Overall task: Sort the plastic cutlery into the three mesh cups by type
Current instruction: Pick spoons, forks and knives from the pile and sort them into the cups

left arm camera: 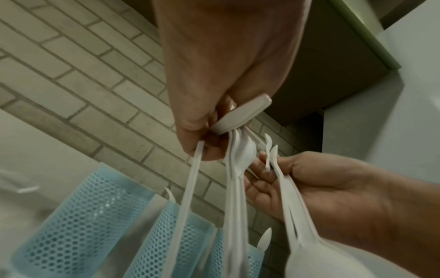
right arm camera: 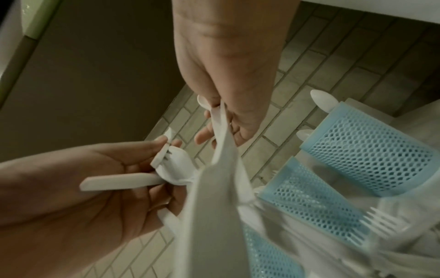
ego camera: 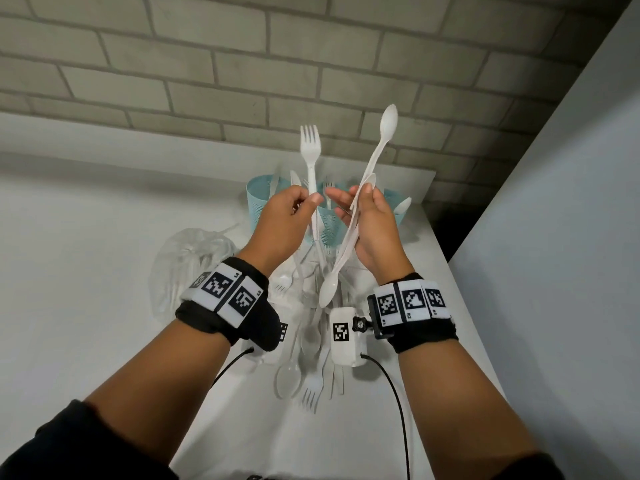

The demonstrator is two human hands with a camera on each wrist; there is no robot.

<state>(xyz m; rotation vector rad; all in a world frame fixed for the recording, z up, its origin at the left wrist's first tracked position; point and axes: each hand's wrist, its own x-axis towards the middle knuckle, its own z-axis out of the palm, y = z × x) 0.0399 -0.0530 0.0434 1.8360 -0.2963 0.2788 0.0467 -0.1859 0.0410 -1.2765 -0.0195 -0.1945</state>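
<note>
A brick wall (ego camera: 207, 74) is running along the far edge of the white bench (ego camera: 86, 237). Three blue mesh cups (ego camera: 323, 220) are standing side by side near the far right corner of the bench, each already holding some cutlery. A clear plastic bag (ego camera: 187, 268) is lying on the bench, left of a loose pile of white cutlery (ego camera: 311, 348) that is spreading from the cups toward the near edge. Both raised hands are partly blocking the head view of the cups and the pile.

The left hand (ego camera: 287, 216) is holding a fork (ego camera: 311, 168) above the cups. The long axis of the fork is running near vertical, tines pointing up toward the wall. The left fingers (left arm camera: 190, 120) are curling tightly around the handle, thumb pressing on it; in the left wrist view they are gripping more than one white piece, and the exact count is unclear.

The right hand (ego camera: 372, 223) is holding a bundle of spoons (ego camera: 360, 209) just beside the fork. The bundle is lying on a diagonal, one bowl pointing up and right, another pointing down toward the pile. The thumb is pinning the handles against the palm while the right fingers (right arm camera: 202, 138) are staying loosely extended toward the left hand.
</note>
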